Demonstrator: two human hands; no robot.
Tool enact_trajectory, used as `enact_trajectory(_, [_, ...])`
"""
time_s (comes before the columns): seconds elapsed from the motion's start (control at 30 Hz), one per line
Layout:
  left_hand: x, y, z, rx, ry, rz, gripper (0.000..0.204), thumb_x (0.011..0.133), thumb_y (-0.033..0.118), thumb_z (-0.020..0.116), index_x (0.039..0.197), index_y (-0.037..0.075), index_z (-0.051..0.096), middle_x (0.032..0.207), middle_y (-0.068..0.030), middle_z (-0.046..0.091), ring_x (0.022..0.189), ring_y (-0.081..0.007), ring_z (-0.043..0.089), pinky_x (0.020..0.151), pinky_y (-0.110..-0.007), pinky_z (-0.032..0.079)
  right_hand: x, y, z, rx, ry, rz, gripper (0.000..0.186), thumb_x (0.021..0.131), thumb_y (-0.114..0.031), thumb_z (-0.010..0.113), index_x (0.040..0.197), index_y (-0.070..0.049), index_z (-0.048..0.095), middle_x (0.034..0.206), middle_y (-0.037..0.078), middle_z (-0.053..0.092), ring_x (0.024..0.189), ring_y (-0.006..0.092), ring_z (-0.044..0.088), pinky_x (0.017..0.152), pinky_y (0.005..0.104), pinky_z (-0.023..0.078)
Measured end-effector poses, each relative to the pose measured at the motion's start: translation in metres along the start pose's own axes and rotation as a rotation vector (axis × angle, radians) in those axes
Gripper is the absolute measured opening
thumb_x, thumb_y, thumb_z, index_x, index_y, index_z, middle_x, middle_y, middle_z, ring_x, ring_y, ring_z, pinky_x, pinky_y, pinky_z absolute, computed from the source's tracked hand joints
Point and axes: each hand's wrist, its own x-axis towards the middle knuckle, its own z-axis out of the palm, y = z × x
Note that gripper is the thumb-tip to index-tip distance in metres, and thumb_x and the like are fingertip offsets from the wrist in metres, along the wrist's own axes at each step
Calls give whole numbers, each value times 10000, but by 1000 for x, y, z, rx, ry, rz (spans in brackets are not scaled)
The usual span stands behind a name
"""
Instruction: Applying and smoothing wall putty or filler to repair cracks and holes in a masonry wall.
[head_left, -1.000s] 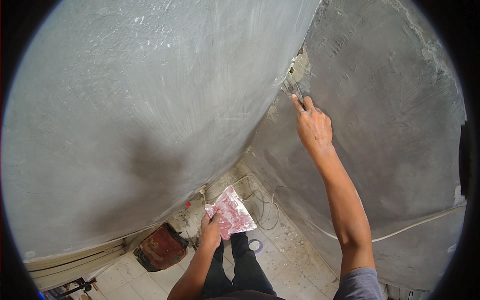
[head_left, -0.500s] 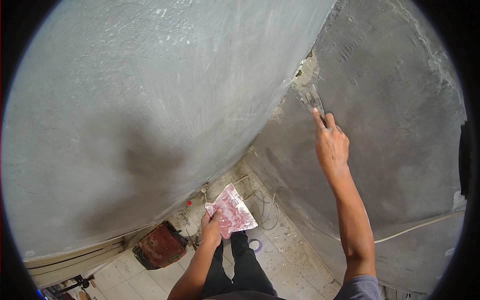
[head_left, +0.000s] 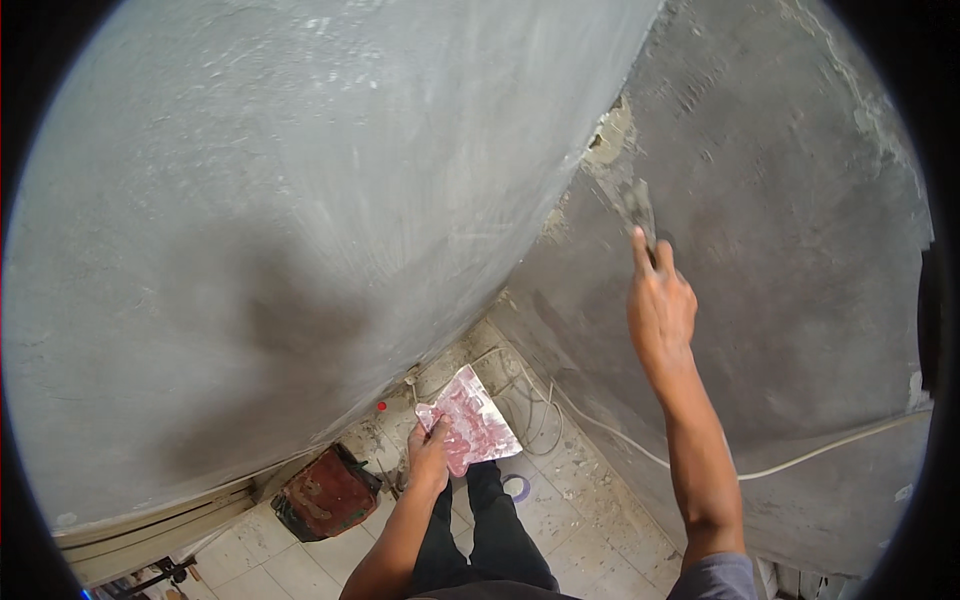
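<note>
My right hand (head_left: pixel 662 300) is closed round the handle of a putty knife (head_left: pixel 638 207), the forefinger stretched along it. The blade lies at the grey right-hand wall, just below a pale, broken patch (head_left: pixel 613 132) with a dark hole beside the corner. Lower down, my left hand (head_left: pixel 428 452) grips the left edge of a flat board (head_left: pixel 476 418), thumb on top. This board has a white border and is smeared with pinkish-red and whitish paste. It hangs above the floor in front of my legs.
A large grey plastered wall (head_left: pixel 250 160) fills the left and meets the right wall (head_left: pixel 800 240) in a corner. A worn red box-like object (head_left: pixel 328 493) stands on the tiled floor (head_left: pixel 560 500). A pale cable (head_left: pixel 830 448) crosses the right wall; a purple tape roll (head_left: pixel 517 488) lies nearby.
My right hand and the putty knife have slid slightly down the right wall, away from the broken patch. The board in my left hand has shifted a little to the right.
</note>
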Motion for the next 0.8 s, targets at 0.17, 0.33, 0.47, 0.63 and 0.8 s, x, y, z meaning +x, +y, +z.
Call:
enact_trajectory(0.17, [2,-1,5,21,-31,-2,224,913,123,606,1106,15,572,1003,-32,604,869,-120,567,793,-271,466,16,-7,-7,27,-16,-18,579,756,46,528,1324,-54,479,1010,105,522,731,271,633,640,400,544])
enact_trajectory(0.33, [-3,9,11,5,-36,-5,202,918,113,595,1098,23,584,991,-25,613,870,-111,565,807,-262,454,12,7,11,2,-14,50,568,770,39,532,1323,-85,489,1000,108,522,746,282,637,611,403,540])
enact_trajectory(0.47, [-2,13,3,38,17,24,184,916,107,594,1081,26,592,987,-15,613,867,-106,559,804,-256,449,-21,10,7,62,-63,139,566,773,29,546,1321,-104,498,965,103,528,735,275,630,586,405,527])
enact_trajectory(0.63, [1,11,1,21,16,31,183,914,104,596,1080,27,592,990,-16,614,861,-107,560,797,-260,452,-23,14,29,263,226,103,633,758,20,571,1359,-150,470,911,95,533,687,268,596,550,411,497])
enact_trajectory(0.8, [3,11,-4,2,-9,43,169,912,96,597,1066,28,594,973,-19,617,855,-106,567,785,-268,460,-19,16,65,395,279,196,626,830,31,544,1418,-97,373,873,123,551,642,309,584,536,407,479])
